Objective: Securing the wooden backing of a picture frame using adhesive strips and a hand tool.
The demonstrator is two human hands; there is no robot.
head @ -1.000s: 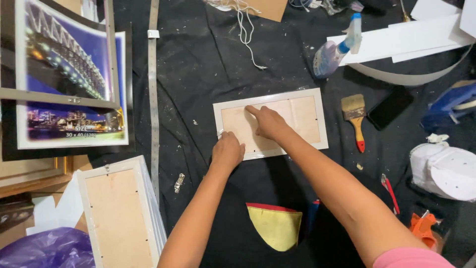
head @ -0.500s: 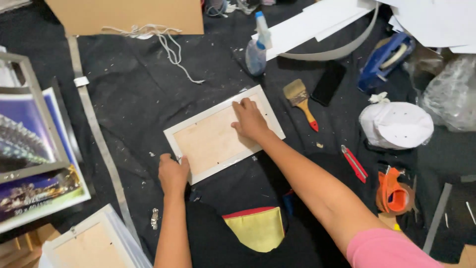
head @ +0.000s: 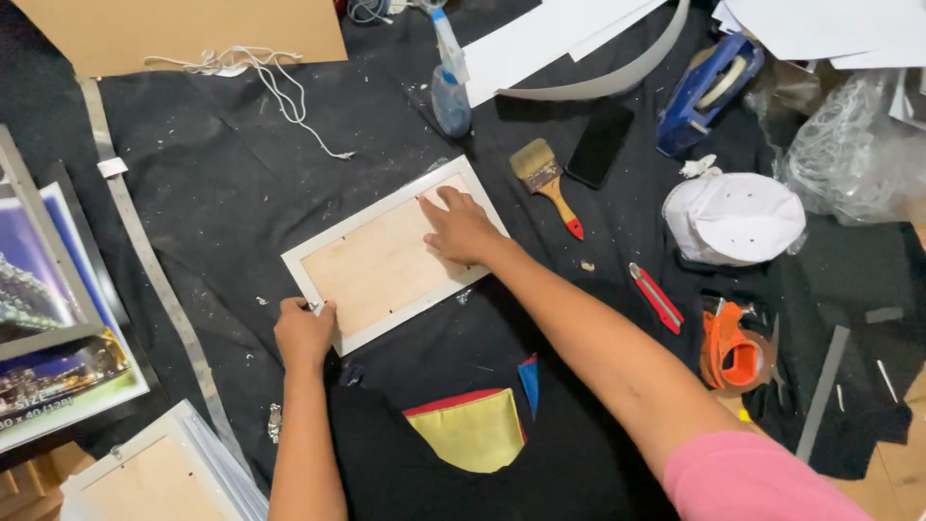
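Nearest to me lies a yellow cloth with a red edge (head: 470, 429) on the black-covered surface (head: 241, 203). Just beyond it my left hand (head: 304, 333) is curled at the near left corner of the white picture frame (head: 391, 253), fingers closed around something small and metallic that I cannot make out. The frame lies face down and slanted, its pale wooden backing up. My right hand (head: 461, 230) rests flat on that backing near the far right end, fingers open and spread, pressing down.

To the right of the frame lie a red-handled cutter (head: 658, 297) and an orange tape roll (head: 735, 352). Farther off sit a paintbrush with a red tip (head: 547, 183), a black phone (head: 599, 144), a white cap (head: 733, 217), and a spray bottle (head: 449, 82). A long metal ruler (head: 145, 256) runs along the left, beside a bridge poster (head: 43, 318).
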